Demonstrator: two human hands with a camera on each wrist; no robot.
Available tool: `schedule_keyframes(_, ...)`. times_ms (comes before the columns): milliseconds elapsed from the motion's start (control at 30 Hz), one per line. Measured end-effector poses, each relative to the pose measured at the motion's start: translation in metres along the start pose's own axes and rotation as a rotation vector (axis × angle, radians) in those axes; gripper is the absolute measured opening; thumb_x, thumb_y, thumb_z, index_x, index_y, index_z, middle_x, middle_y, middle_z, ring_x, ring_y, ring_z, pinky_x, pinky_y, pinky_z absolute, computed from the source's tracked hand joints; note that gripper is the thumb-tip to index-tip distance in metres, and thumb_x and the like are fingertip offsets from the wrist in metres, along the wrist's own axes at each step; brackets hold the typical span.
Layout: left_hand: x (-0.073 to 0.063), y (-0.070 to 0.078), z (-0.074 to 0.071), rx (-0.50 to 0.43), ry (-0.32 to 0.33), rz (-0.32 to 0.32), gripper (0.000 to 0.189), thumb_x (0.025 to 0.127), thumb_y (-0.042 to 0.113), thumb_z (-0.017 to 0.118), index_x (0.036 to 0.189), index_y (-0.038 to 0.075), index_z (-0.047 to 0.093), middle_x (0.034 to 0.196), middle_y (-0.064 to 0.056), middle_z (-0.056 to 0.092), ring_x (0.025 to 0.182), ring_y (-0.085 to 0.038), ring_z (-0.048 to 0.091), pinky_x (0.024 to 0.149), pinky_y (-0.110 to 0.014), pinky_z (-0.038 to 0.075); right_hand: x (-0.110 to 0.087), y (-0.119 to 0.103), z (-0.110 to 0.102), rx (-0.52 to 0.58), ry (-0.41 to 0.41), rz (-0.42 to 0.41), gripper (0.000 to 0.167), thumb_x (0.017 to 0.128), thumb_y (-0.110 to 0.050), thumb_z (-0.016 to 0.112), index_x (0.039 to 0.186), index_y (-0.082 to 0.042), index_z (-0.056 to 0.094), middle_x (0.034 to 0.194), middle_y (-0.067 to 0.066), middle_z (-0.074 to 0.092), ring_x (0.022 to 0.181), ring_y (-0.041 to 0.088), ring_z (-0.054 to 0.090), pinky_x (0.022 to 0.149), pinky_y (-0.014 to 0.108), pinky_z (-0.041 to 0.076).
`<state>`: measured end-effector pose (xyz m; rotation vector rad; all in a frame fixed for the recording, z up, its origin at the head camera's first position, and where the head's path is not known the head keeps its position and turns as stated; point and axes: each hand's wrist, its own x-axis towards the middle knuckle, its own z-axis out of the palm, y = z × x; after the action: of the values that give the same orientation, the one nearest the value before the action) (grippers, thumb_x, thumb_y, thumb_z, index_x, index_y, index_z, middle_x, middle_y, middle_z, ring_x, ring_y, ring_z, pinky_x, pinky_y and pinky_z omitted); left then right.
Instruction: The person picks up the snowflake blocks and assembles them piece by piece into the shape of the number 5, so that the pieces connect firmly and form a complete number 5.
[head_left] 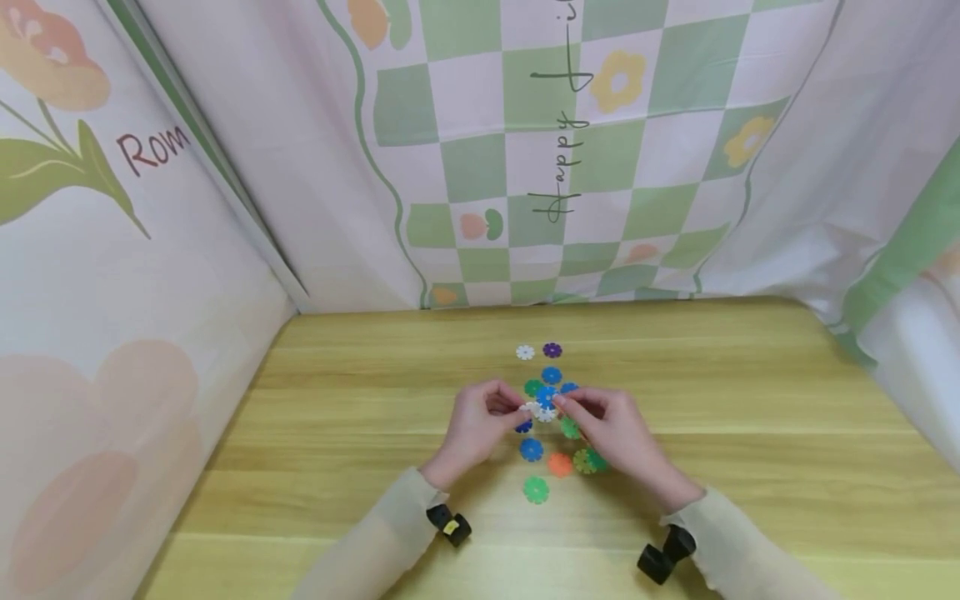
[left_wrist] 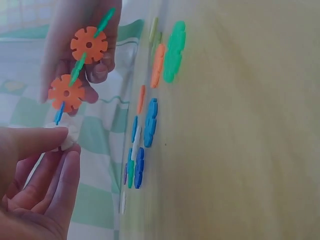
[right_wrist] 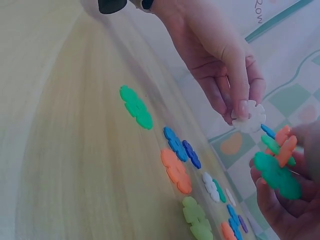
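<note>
My left hand (head_left: 478, 423) pinches a white notched flower disc (right_wrist: 250, 118) between thumb and fingers. Slotted to that disc's edge is a blue disc (left_wrist: 59, 114), the near end of a short chain. Along the chain follow an orange disc (left_wrist: 66, 93), a green one, a second orange disc (left_wrist: 89, 45) and a green end disc (right_wrist: 277, 175). My right hand (head_left: 617, 427) holds the chain at its far end, its fingers curled behind the pieces. Both hands are close together above the table, over loose discs.
On the wooden table (head_left: 360, 433) lie several loose discs: a light green one (head_left: 536, 490) nearest me, a blue one (head_left: 531, 450), an orange one (head_left: 559, 464), and a white (head_left: 525, 352) and a purple one (head_left: 552, 350) farthest away. A patterned curtain (head_left: 540, 167) hangs behind.
</note>
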<state>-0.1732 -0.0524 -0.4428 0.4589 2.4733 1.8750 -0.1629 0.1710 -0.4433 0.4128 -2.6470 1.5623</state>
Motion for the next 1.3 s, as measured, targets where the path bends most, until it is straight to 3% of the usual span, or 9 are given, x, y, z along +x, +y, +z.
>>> schedule_keyframes(300, 0.0010, -0.0011, 0.0000, 0.002, -0.003, 0.024, 0.013, 0.086, 0.001, 0.081, 0.088, 0.011, 0.073, 0.087, 0.005, 0.072, 0.079, -0.010, 0.070, 0.073, -0.026, 0.059, 0.0007, -0.0042, 0.0002, 0.065, -0.026, 0.027, 0.019, 0.101, -0.017, 0.066, 0.109, 0.000, 0.069, 0.087, 0.006, 0.073, 0.066, 0.018, 0.064, 0.055, 0.027, 0.054)
schedule_keyframes(567, 0.0010, -0.0013, 0.0001, -0.033, -0.028, 0.041, 0.009, 0.088, 0.004, 0.081, 0.090, 0.012, 0.076, 0.089, 0.004, 0.074, 0.080, -0.011, 0.071, 0.074, -0.028, 0.060, 0.0015, -0.0058, -0.0015, 0.151, -0.094, 0.082, 0.025, 0.103, -0.024, 0.063, 0.103, 0.001, 0.066, 0.072, 0.007, 0.065, 0.052, 0.014, 0.050, 0.045, 0.025, 0.046)
schedule_keyframes(800, 0.0019, -0.0020, -0.0031, -0.041, -0.053, 0.064, 0.009, 0.088, 0.002, 0.079, 0.091, 0.010, 0.078, 0.089, 0.001, 0.075, 0.080, -0.015, 0.072, 0.073, -0.030, 0.060, 0.0025, -0.0023, -0.0034, 0.220, -0.119, 0.126, 0.024, 0.102, -0.021, 0.065, 0.099, 0.002, 0.069, 0.084, 0.010, 0.067, 0.072, 0.026, 0.063, 0.064, 0.037, 0.060)
schedule_keyframes(967, 0.0020, -0.0004, -0.0054, -0.041, -0.081, 0.082, 0.009, 0.087, -0.001, 0.079, 0.090, 0.008, 0.078, 0.089, -0.003, 0.075, 0.078, -0.012, 0.071, 0.071, -0.030, 0.061, 0.0016, -0.0005, -0.0062, 0.291, -0.148, 0.155, 0.026, 0.101, -0.018, 0.066, 0.102, 0.007, 0.071, 0.085, 0.012, 0.069, 0.073, 0.021, 0.064, 0.068, 0.033, 0.060)
schedule_keyframes(1167, 0.0022, 0.0003, -0.0068, -0.027, -0.115, 0.126, 0.009, 0.086, -0.001, 0.080, 0.091, 0.007, 0.079, 0.090, -0.008, 0.076, 0.078, -0.012, 0.071, 0.071, -0.030, 0.060, 0.0018, -0.0021, -0.0081, 0.393, -0.098, 0.220, 0.029, 0.097, -0.011, 0.071, 0.113, 0.013, 0.067, 0.093, 0.014, 0.074, 0.076, 0.016, 0.069, 0.071, 0.028, 0.059)
schedule_keyframes(1300, 0.0024, 0.0001, -0.0067, -0.024, -0.108, 0.110, 0.009, 0.086, 0.002, 0.082, 0.090, 0.009, 0.079, 0.088, -0.005, 0.075, 0.077, -0.013, 0.071, 0.069, -0.031, 0.060, 0.0023, -0.0034, -0.0090, 0.407, -0.087, 0.219, 0.033, 0.096, -0.009, 0.072, 0.120, 0.013, 0.065, 0.094, 0.014, 0.075, 0.077, 0.016, 0.070, 0.073, 0.029, 0.060)
